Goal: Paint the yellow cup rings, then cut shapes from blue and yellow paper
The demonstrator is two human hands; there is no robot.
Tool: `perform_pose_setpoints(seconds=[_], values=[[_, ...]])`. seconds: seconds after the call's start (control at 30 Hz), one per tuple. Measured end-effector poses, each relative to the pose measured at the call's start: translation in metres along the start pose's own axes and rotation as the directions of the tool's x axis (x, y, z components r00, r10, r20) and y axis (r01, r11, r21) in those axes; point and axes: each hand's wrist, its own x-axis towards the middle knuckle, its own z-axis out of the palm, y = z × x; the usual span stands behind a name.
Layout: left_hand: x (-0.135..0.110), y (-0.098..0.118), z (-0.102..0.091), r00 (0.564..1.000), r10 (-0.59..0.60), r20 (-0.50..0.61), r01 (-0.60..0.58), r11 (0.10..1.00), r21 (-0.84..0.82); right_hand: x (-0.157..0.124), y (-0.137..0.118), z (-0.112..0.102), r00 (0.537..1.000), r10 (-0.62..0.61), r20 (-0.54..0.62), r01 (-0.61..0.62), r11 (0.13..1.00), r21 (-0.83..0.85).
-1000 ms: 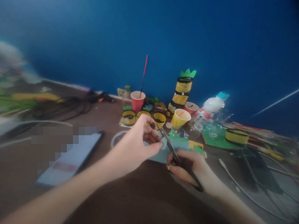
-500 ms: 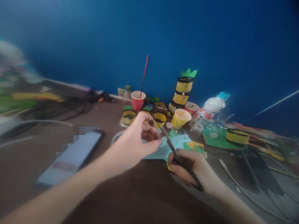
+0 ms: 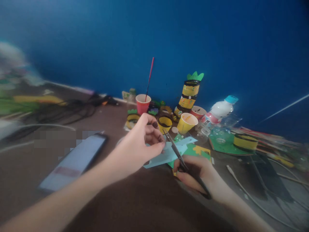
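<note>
My left hand [image 3: 147, 138] is closed in a pinch at centre. A small pale piece seems to be at its fingertips, hard to make out against the light blue paper [image 3: 160, 158] below. In my right hand [image 3: 195, 172] is a pair of scissors [image 3: 178, 154], with fingers wrapped around the dark handles. The blades point up and left, close to the left fingertips, and look nearly closed. Light blue paper lies under both hands, partly over a green card with yellow shapes [image 3: 200, 151]. Behind the left hand stands a yellow ring with black edges [image 3: 165, 122].
A red cup [image 3: 143, 104] with a thin stick, a yellow cup [image 3: 187, 123] and a pineapple-shaped stack [image 3: 188, 96] stand at the back. A white bottle [image 3: 220, 109] leans to their right. A phone [image 3: 74, 162] lies left; a white cable [image 3: 238, 180] runs along the right.
The light blue paper has shifted and turned, uncovering more of the green card. My left hand has moved slightly left. The scissors stay in my right hand, almost unmoved.
</note>
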Motion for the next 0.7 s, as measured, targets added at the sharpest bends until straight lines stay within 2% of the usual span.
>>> perform_pose_setpoints(seconds=[0.2,0.7], values=[[0.0006,0.0000,0.0004,0.998,-0.003,0.055,0.005,0.999,-0.041,-0.0006,-0.0003,-0.0002,1.000,0.020,0.006,-0.020,1.000,0.002],[0.0011,0.0035,-0.0023,0.999,0.048,0.019,-0.047,0.998,-0.040,-0.0021,0.0022,-0.0008,1.000,0.003,-0.002,-0.003,1.000,-0.024]])
